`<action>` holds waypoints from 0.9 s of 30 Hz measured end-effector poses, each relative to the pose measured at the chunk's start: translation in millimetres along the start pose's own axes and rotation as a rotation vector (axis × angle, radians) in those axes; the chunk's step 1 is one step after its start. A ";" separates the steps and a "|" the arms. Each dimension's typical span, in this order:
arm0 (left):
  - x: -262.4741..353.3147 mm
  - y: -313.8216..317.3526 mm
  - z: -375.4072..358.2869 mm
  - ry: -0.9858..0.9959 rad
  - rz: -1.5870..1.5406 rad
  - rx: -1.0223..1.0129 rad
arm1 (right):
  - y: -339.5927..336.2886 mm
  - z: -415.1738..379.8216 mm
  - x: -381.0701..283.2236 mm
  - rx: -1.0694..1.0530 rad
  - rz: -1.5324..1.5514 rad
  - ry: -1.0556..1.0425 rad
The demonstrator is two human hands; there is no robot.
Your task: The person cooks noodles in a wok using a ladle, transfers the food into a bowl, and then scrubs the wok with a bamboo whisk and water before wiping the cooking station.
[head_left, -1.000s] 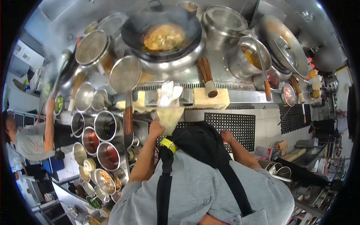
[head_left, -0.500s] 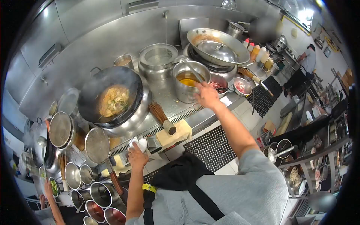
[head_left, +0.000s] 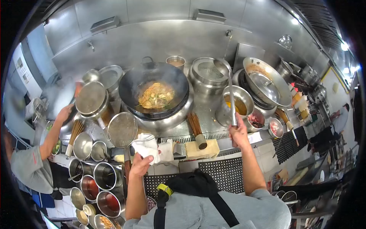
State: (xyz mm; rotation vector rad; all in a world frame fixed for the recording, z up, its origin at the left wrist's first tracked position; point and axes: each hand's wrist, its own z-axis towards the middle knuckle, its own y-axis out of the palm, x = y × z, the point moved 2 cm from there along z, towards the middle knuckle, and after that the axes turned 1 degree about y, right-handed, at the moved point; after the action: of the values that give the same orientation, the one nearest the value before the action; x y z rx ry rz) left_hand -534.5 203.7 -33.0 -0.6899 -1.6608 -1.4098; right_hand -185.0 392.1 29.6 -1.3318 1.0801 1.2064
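Note:
My right hand (head_left: 239, 133) is wrapped round the handle of a long metal ladle (head_left: 231, 97). The ladle stands upright, its bowl raised above the pot of golden oil (head_left: 219, 113). A folded white cloth (head_left: 143, 143) is gripped in my left hand (head_left: 141, 165), near the counter's front edge. Beyond that hand, a dark wok (head_left: 129, 91) sits on a round metal burner stand. Noodles with pale chunks and greens (head_left: 156, 95) lie steaming in the wok. A round mesh strainer (head_left: 122, 129) rests just left of the cloth.
A bamboo brush (head_left: 196, 129) lies on a folded yellow cloth (head_left: 211, 148). To the right are a large pan (head_left: 282, 89) with a lid inside and a bowl of raw meat (head_left: 276, 128). Sauce pots (head_left: 108, 203) stand lower left. A co-worker's arm (head_left: 57, 124) reaches in at left.
My right hand has lifted the ladle up out of the oil pot. My left hand has raised the white cloth from the counter edge. The view has turned left.

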 end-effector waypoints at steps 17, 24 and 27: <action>-3.3 22.9 91.7 -0.175 -0.149 0.328 | 178.8 30.6 12.5 -0.378 0.065 0.188; -11.1 11.3 168.2 -0.304 -0.265 0.337 | 154.7 59.0 -14.7 -0.475 0.008 0.134; -15.9 6.2 188.7 -0.415 -0.323 0.293 | 166.0 109.9 -8.9 -0.504 -0.135 0.153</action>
State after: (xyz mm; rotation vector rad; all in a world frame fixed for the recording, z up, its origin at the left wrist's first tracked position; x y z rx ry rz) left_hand -566.8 389.8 -48.2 -0.5886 -2.3362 -1.2510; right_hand -361.4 484.2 20.6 -1.8767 0.7977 1.3423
